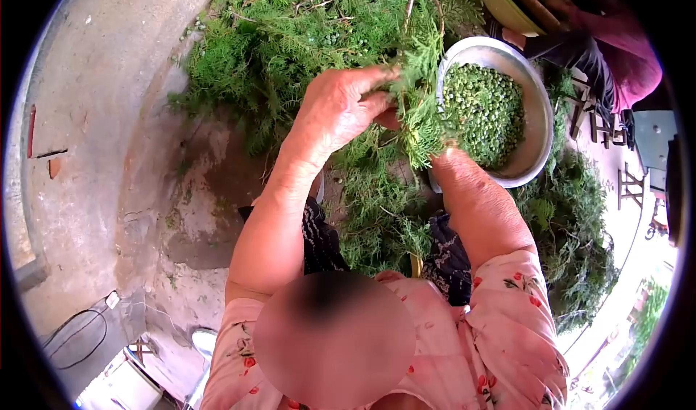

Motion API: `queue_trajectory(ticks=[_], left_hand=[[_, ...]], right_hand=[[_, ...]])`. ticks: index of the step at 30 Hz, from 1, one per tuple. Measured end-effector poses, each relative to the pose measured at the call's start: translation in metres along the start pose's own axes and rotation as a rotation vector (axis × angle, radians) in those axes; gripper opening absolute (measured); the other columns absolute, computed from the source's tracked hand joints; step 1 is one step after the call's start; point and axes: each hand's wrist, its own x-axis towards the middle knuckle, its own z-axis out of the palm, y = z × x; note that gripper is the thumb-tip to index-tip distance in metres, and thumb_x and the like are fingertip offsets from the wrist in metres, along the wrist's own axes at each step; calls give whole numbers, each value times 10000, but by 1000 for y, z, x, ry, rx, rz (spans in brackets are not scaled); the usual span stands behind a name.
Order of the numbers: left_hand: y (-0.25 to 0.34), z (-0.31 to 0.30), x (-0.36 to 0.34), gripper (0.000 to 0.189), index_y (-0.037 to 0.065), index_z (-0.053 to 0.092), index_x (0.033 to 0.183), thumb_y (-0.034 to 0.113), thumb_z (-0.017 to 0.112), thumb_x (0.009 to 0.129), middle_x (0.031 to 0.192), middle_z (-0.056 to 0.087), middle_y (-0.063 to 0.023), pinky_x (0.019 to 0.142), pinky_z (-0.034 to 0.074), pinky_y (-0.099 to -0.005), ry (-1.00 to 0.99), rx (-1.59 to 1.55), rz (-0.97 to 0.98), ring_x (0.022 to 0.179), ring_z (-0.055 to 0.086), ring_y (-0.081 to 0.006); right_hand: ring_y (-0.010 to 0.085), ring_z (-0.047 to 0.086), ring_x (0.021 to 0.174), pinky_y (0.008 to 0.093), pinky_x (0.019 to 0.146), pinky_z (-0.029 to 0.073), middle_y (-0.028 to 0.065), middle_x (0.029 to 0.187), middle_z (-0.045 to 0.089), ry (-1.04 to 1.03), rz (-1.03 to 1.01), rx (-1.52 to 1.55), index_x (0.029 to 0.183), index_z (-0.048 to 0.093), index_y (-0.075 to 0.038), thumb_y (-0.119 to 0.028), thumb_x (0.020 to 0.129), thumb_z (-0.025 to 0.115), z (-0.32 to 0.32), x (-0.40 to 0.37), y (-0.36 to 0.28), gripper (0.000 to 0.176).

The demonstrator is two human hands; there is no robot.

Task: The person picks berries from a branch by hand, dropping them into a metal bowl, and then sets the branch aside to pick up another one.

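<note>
A green conifer branch with flat, scale-like leaves is pinched between the thumb and fingers of my left hand. My right hand is at the lower end of that foliage, beside the basin's near rim; leaves cover its fingers, so their grip does not show. Just right of the branch stands a round metal basin, partly filled with small round green cones or berries and bits of leaf.
Cut conifer branches are heaped ahead on the left, with more greenery on the right. Another person's pink sleeve and a yellowish bowl are at upper right. A dark cable lies at lower left on the concrete.
</note>
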Motion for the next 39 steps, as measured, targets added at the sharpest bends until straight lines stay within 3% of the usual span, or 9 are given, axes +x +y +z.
queue_trajectory(ticks=[1,7,11,18,23,27,29,35,39], left_hand=[[0,-1,0,306,149,596,1007,73,626,712,762,629,-101,584,491,-331,-1,-1,0,620,614,-246],[8,-3,-1,191,63,604,964,32,581,777,664,579,-16,469,430,-217,128,-441,-347,520,500,-70],[15,-22,2,179,48,622,909,171,642,780,633,545,3,397,356,-160,12,-1035,-327,478,464,-58],[31,-6,4,204,37,639,905,157,680,746,739,619,-7,485,408,-198,-292,-451,-339,548,498,-45],[19,-19,5,147,51,613,863,191,595,823,708,583,-17,429,345,-176,130,-989,-513,501,443,-52],[15,-24,5,171,41,582,752,196,607,819,649,538,1,417,340,-188,278,-1138,-567,513,444,-60],[15,-24,7,174,33,583,767,197,602,822,655,539,-5,421,342,-185,314,-1135,-577,513,448,-60],[12,-14,6,173,49,567,797,217,581,838,687,525,-10,444,350,-198,309,-975,-520,526,429,-86],[14,-8,7,169,50,557,840,218,552,857,668,506,3,437,360,-203,317,-989,-535,520,431,-72]], right_hand=[[158,557,957,303,808,496,55,1092,550,153,-128,-627,1174,457,-62,-131,851,527,2,-7,-4,337],[181,563,961,306,802,504,96,1118,539,-30,68,323,1215,421,-52,-175,890,460,-21,18,16,349],[217,576,944,328,801,503,115,1113,549,183,52,-337,1196,442,-37,-312,914,373,23,4,-15,399],[215,494,1075,346,930,407,114,1193,499,236,15,-374,1241,392,-59,-309,874,468,31,-20,-20,451],[227,485,1065,323,903,416,128,1172,506,381,40,-134,1193,431,-19,-165,844,526,48,-20,-36,390],[208,549,886,301,755,463,134,994,569,367,-2,-1684,1073,499,-6,-85,801,546,0,-7,-67,287],[95,482,472,258,432,403,45,600,562,638,-168,-1203,816,606,7,-153,817,573,43,-10,-94,164],[63,473,515,215,476,404,7,609,573,306,-526,-950,879,596,-11,-325,758,657,81,-12,-67,342],[62,474,502,215,453,393,36,663,615,273,-283,-967,861,576,3,-271,759,668,78,-8,-54,306]])
